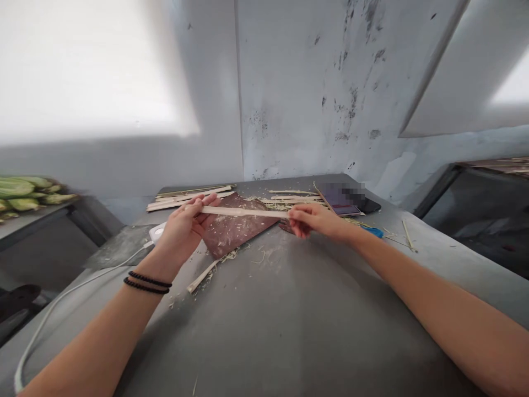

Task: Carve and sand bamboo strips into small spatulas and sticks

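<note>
A thin, pale bamboo strip is stretched roughly level above the table between my two hands. My left hand pinches its left end between thumb and fingers, palm partly turned up. At the other end, the fingers of my right hand are closed on the strip and cover its tip. Below the strip lies a dark reddish-brown sheet, dusted with shavings. By the sheet's near corner a short split piece rests among curled shavings. Something dark beneath my right hand is mostly hidden.
Bamboo strips lie at the back left, and more behind my right hand. A phone and a blue object are at the right. A white cable runs along the left. Green produce sits on another table.
</note>
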Demonstrator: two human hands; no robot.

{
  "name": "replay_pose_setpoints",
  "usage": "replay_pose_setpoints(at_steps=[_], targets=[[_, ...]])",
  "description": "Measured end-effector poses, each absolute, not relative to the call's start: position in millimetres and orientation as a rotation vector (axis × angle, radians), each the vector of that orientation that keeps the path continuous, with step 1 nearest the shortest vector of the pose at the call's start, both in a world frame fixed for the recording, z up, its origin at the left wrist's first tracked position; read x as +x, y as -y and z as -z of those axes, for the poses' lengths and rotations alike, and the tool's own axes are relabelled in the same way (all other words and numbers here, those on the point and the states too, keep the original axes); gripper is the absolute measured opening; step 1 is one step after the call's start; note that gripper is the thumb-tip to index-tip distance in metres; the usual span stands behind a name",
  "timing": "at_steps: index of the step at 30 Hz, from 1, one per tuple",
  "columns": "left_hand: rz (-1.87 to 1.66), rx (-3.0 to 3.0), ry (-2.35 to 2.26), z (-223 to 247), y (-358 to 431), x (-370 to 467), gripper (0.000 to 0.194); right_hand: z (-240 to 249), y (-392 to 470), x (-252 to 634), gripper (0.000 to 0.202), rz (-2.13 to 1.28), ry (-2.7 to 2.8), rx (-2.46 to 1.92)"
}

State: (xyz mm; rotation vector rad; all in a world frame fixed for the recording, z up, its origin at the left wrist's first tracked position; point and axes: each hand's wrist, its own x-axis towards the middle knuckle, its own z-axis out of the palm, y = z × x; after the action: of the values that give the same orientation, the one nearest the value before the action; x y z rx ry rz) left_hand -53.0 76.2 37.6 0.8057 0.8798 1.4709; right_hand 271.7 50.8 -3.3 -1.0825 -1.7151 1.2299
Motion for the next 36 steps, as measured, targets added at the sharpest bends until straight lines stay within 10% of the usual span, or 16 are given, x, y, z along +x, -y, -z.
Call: replay_pose_setpoints(at_steps=[5, 13, 36], targets=[[-1.425, 0.779, -0.871, -38, -75, -52, 0.023, -7, -70, 328, 0.042, -1.076, 1.401, -1.058], [-1.204, 0.77, -0.749, -47, -66, -51, 0.091, 0, -68, 318, 0.045, -1.177, 1.378, -1.052], [-1.1, 0.75, -0.569, -37, -61, -50, 0.102, 4, -65, 320, 0.051, -1.109, 1.645, -1.125]])
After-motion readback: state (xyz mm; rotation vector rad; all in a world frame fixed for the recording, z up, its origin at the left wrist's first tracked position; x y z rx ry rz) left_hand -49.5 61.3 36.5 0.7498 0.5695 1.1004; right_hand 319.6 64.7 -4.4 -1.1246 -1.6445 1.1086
